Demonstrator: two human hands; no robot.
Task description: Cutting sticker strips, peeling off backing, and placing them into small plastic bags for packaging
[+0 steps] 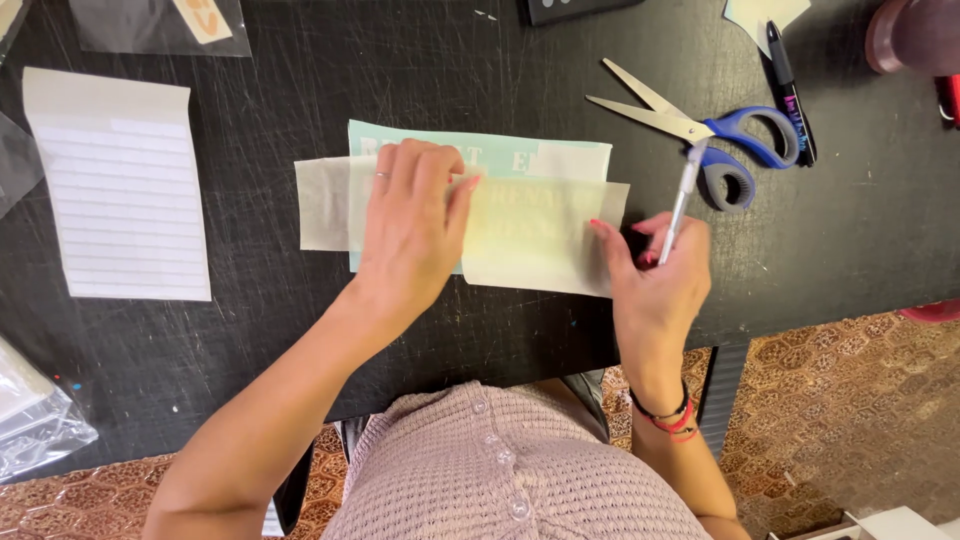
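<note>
My left hand (412, 225) lies flat with fingers spread, pressing down on a pale translucent sheet (530, 235) that covers a light teal sheet with pale letters (500, 155) on the black table (450, 70). My right hand (655, 270) rests at the right edge of the translucent sheet and grips a slim silver pen-like tool (683, 195), which points up and away from me. A ring shows on one finger of my left hand. Red and black bands circle my right wrist.
Blue-handled scissors (700, 130) lie open just right of the sheets. A black marker (790, 85) lies beyond them. A lined white notepad (120, 185) sits at the left. Clear plastic bags (35, 425) lie at the lower left. The table's front edge runs near my body.
</note>
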